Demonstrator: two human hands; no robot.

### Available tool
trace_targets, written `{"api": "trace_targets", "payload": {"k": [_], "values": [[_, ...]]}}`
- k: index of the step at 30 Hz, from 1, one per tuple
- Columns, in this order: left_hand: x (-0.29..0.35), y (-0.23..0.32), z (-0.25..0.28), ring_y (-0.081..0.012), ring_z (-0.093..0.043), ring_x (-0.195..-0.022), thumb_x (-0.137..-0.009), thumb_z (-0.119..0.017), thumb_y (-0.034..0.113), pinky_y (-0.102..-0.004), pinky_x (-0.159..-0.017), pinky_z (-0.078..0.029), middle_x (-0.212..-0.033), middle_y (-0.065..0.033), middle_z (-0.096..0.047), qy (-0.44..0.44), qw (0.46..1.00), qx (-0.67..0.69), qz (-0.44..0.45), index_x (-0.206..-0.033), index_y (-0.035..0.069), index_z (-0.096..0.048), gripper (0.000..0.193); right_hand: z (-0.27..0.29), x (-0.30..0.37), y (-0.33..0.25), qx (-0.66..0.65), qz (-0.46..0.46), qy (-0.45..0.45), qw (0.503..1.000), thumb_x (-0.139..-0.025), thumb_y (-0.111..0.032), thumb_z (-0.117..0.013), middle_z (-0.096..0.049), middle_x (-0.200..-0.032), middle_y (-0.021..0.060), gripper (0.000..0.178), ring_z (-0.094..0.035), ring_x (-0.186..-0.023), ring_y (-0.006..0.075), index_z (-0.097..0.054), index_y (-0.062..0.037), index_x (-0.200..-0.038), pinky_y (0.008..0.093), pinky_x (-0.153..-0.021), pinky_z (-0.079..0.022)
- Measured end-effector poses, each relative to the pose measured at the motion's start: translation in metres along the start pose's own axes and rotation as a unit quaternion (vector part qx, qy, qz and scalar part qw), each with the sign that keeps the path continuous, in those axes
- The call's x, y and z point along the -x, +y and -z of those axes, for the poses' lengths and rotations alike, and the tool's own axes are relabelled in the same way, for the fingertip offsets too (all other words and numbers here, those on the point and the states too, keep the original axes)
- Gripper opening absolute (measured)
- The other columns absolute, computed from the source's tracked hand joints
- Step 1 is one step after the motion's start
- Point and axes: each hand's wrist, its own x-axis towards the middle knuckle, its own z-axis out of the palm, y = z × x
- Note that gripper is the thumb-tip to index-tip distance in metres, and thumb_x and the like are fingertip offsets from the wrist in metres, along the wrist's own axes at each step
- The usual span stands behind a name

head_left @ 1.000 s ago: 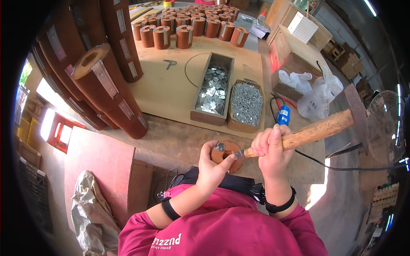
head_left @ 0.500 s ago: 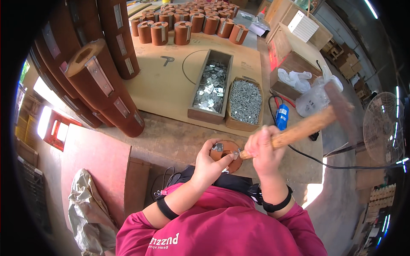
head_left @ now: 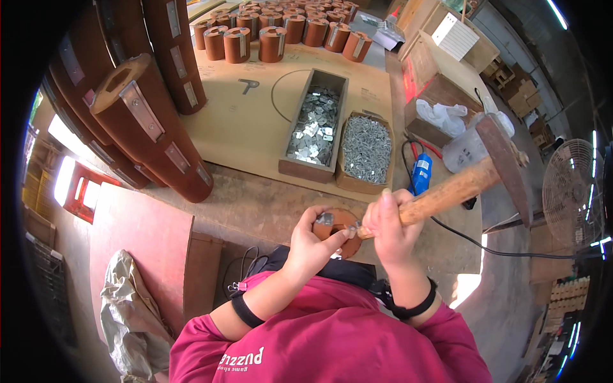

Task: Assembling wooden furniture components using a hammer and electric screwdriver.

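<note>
My left hand (head_left: 308,244) is closed around a short reddish-brown cylinder (head_left: 349,250) with an opening in its top, low in front of me at the bench's near edge. A metal plate (head_left: 324,219) shows on the cylinder's far left rim. By my left thumb tip, a small metal piece (head_left: 353,230) is at the cylinder's right side; whether the thumb pinches it I cannot tell. My right hand (head_left: 391,225) grips a hammer (head_left: 456,189) by the lower part of its wooden handle. The rusty hammer head is up to the right, apart from the cylinder.
On the bench are a wooden box of metal plates (head_left: 313,131) and a carton of screws or nails (head_left: 366,151). A blue power tool (head_left: 421,173) with a black cable lies right. Tall brown columns (head_left: 156,134) lean at left; several short cylinders (head_left: 272,45) stand behind.
The hammer head looks larger and sharper now, its lower end reaching further down. My right hand has shifted slightly left. My left hand still holds the cylinder in nearly the same place.
</note>
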Motion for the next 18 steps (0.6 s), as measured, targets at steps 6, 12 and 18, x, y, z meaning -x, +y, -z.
{"api": "trace_targets", "payload": {"k": [6,12,18], "values": [[0.000,0.006,0.002,-0.0123,-0.057,-0.062,-0.070,-0.071,0.009,-0.0241,-0.050,-0.048,-0.089,-0.0084,-0.056,0.002,0.995,0.076,0.065,-0.108,-0.004,-0.047,0.048,-0.004,-0.007,-0.016,-0.024,0.014,-0.016,0.999,-0.093,-0.013,-0.040,-0.033,-0.048,0.0000,0.020,-0.029,-0.037,0.0084,-0.033,-0.0086,-0.075,0.0248,-0.036,-0.028],[0.001,0.010,0.003,-0.0121,-0.057,-0.060,-0.070,-0.070,0.008,-0.0238,-0.049,-0.048,-0.087,-0.0083,-0.056,-0.006,0.989,0.122,0.087,-0.107,-0.003,-0.046,0.045,0.000,-0.016,-0.036,-0.131,0.096,-0.021,0.986,-0.091,-0.010,-0.043,-0.036,-0.048,0.0011,0.016,-0.033,-0.039,0.0084,-0.037,-0.0063,-0.076,0.0252,-0.037,-0.031],[-0.003,-0.010,0.004,-0.0120,-0.057,-0.063,-0.071,-0.068,0.006,-0.0249,-0.054,-0.049,-0.088,-0.0105,-0.057,0.008,1.000,0.005,-0.012,-0.110,-0.003,-0.044,0.046,0.000,-0.001,-0.004,-0.119,-0.029,0.033,0.992,-0.089,-0.006,-0.045,-0.039,-0.048,0.0004,0.019,-0.037,-0.040,0.0072,-0.036,-0.0062,-0.072,0.0229,-0.039,-0.032]]}}
